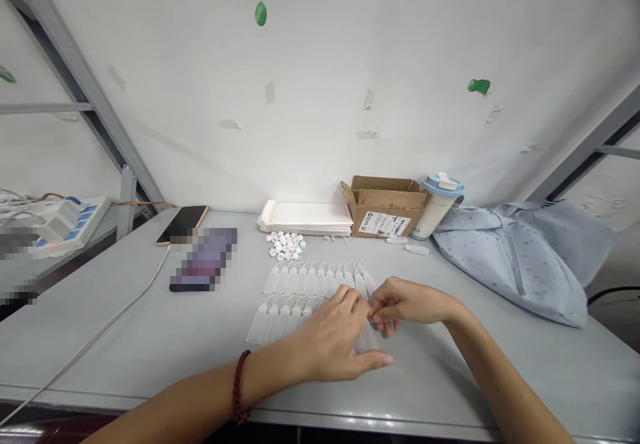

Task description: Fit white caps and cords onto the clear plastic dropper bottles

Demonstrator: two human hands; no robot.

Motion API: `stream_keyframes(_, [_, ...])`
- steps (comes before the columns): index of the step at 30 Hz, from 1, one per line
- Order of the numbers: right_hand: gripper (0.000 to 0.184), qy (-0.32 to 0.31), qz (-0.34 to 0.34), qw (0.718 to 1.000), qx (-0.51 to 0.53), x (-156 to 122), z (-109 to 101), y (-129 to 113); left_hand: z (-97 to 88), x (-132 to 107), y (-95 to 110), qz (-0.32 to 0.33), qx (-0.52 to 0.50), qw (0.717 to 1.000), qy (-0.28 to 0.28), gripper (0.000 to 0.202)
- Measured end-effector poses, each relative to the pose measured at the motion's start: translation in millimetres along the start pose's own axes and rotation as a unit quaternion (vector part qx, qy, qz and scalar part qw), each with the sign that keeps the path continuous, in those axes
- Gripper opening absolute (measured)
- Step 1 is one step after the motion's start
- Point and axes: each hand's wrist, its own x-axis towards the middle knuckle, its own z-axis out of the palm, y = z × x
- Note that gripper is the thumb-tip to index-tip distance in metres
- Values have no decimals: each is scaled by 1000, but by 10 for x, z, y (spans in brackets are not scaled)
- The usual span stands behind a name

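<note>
Two rows of small translucent plastic tubes with thin white loops at their tops lie on the grey table: a back row (pixel 305 280) and a front row (pixel 273 324). My left hand (pixel 335 341), with a dark red bead bracelet on its wrist, rests palm down over the right part of the front row, thumb stretched out. At the right end of the rows, my right hand (pixel 405 302) has its fingers curled in a pinch, close to the left fingertips. Whatever it pinches is too small or hidden. Small white caps (pixel 286 246) lie piled behind the rows.
Behind stand a stack of white padded envelopes (pixel 307 217), an open cardboard box (pixel 385 211) and a blue-lidded cup (pixel 435 207). Loose tubes (pixel 416 250) lie before the box. A blue-grey cloth (pixel 510 257) is at right; two phones (pixel 183 224), a cable and a power strip are left.
</note>
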Motion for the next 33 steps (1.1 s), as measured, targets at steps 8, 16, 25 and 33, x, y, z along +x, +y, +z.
stream_keyframes(8, [24,245,-16,962,-119,-24,-311,169,-224,100,-272,-110,-39,987,106,25])
stream_keyframes(16, [35,480,116,794,-354,60,-691,681,-362,376,-943,-118,151,981,29,33])
stream_keyframes(25, [34,462,185,778,-383,111,-722,931,-290,734,-1151,-100,214,972,-9,33])
stream_keyframes(33, [26,446,175,797,-366,88,-670,824,-274,766,-1285,-124,173,976,38,33])
